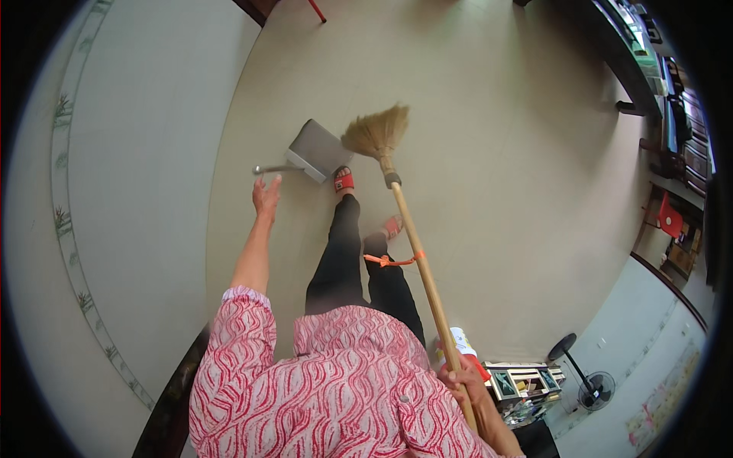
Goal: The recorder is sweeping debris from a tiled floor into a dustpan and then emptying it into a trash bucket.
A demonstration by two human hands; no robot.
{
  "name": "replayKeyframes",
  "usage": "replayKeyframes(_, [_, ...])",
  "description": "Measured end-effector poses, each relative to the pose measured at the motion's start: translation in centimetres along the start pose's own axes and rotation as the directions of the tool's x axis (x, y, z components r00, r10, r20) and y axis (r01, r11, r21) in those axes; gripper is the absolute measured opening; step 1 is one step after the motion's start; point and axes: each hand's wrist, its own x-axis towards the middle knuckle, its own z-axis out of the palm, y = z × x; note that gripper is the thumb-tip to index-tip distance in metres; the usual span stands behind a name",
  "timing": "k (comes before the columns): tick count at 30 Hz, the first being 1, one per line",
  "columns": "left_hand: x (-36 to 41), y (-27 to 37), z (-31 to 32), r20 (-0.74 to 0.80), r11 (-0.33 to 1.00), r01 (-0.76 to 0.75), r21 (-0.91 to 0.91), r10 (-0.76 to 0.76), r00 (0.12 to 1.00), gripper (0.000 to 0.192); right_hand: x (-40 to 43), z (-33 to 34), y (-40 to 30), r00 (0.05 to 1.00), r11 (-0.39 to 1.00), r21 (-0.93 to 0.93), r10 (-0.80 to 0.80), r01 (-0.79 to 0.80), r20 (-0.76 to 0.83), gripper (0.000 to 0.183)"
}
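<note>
My right hand (462,382) is closed round the wooden handle of a straw broom (426,275). An orange tie hangs from the handle, and the bristles fan out at the top, just right of a grey long-handled dustpan (320,149). The dustpan lies on the floor by my red-slippered foot, and its metal handle rises towards the camera. My left hand (267,197) is just below the round end of that handle, fingers apart; whether the fingertips touch it I cannot tell.
A pale wall (149,172) runs along the left. A standing fan (595,390), a cabinet (521,380) and a white and red container (461,343) are at the lower right. Dark furniture (624,57) borders the upper right, with a red chair (669,216) further down.
</note>
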Motion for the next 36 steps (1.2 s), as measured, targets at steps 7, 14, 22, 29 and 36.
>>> replayKeyframes(7, [-12.6, 3.8, 13.2, 0.735, 0.785, 0.617, -0.051, -0.389, 0.556, 0.099, -3.6, -6.3, 6.2, 0.999, 0.999, -0.026, -0.037, 0.037, 0.001, 0.077])
replayKeyframes(14, [-25.6, 7.3, 19.1, 0.907, 0.728, 0.636, -0.256, -0.047, 0.419, 0.011, -2.6, -17.9, 13.2, 0.974, 0.889, -0.421, 0.1, -0.18, -0.205, 0.04])
replayKeyframes(22, [-36.1, 11.3, 11.6, 1.0, 0.831, 0.556, 0.0, 0.004, -0.006, 0.031, 6.1, -12.2, 6.8, 0.947, 0.666, -0.746, -0.235, -0.007, -0.219, 0.02])
replayKeyframes(29, [-37.2, 13.2, 10.3, 0.989, 0.941, 0.338, 0.01, 0.04, -0.142, 0.037, 8.8, -15.0, 9.3, 0.934, 0.741, -0.671, -0.258, 0.027, -0.247, 0.012])
replayKeyframes(36, [-38.3, 12.9, 10.0, 0.98, 0.964, 0.254, -0.072, 0.116, -0.163, 0.038, 9.7, -14.2, 8.6, 0.923, 0.692, -0.716, -0.327, 0.087, -0.203, 0.01])
